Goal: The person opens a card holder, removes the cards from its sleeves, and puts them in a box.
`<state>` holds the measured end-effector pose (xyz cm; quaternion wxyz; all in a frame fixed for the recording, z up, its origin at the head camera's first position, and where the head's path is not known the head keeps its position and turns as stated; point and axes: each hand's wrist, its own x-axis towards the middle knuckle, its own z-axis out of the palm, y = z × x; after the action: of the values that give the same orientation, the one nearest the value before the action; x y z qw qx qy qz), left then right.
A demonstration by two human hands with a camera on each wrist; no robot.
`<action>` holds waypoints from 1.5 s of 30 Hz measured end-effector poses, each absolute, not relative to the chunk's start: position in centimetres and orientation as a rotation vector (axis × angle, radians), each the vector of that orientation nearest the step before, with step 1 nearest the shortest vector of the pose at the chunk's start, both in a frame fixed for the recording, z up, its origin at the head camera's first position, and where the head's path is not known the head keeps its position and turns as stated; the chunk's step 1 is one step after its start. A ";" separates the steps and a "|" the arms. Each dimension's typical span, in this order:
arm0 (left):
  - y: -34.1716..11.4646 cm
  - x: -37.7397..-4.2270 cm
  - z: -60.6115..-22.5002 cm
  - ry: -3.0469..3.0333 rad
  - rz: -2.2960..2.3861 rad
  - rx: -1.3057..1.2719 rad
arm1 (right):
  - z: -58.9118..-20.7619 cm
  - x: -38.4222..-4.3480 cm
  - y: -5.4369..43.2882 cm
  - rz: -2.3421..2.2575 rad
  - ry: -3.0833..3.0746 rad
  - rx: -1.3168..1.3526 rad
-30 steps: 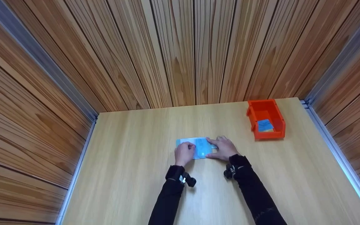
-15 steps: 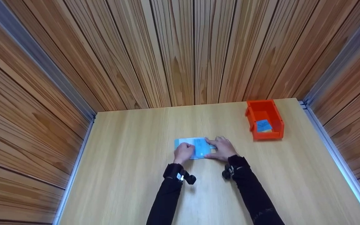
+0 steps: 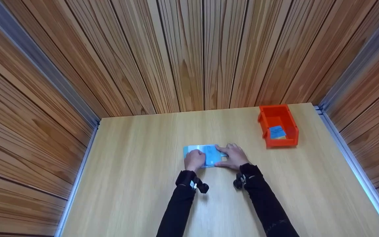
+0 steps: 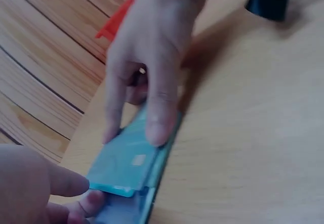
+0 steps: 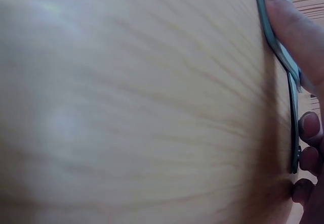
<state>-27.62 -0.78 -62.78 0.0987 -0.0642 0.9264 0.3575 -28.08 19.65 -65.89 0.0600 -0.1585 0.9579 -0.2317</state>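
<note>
A light-blue card holder (image 3: 186,149) lies flat on the table, with a blue card (image 4: 124,153) on its upper face. The card bears a pale square like a chip. My left hand (image 3: 194,160) is over the holder's left part, its fingers curled; in the left wrist view its thumb and forefinger pinch the card's edge. From the right, my right hand (image 3: 236,156) grips the holder and card between thumb and forefinger at opposite long edges. The right wrist view shows the right thumb (image 5: 298,37) along the holder's edge. The left fingertips are hidden in the head view.
An orange-red open bin (image 3: 282,143) stands at the back right of the wooden table (image 3: 137,184), with a blue piece (image 3: 277,132) inside. Wood-panelled walls (image 3: 186,59) close off the back and both sides.
My left wrist has shifted slightly and turned a little while the fingers stay at the card. The right hand keeps its hold, and the holder stays about in place.
</note>
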 end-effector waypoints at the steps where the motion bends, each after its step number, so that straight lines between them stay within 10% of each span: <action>1: -0.7 -27.6 -62.9 2.788 1.026 -0.168 | -65.9 -28.1 19.6 -0.695 2.898 -0.475; 45: -5.8 -27.5 -63.7 2.779 1.241 0.105 | -66.3 -28.2 19.7 -0.704 2.887 -0.464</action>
<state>-27.46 -5.75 -63.70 0.0480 0.0343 0.9115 0.4071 -28.18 19.70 -66.28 0.0669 -0.1539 0.9577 -0.2336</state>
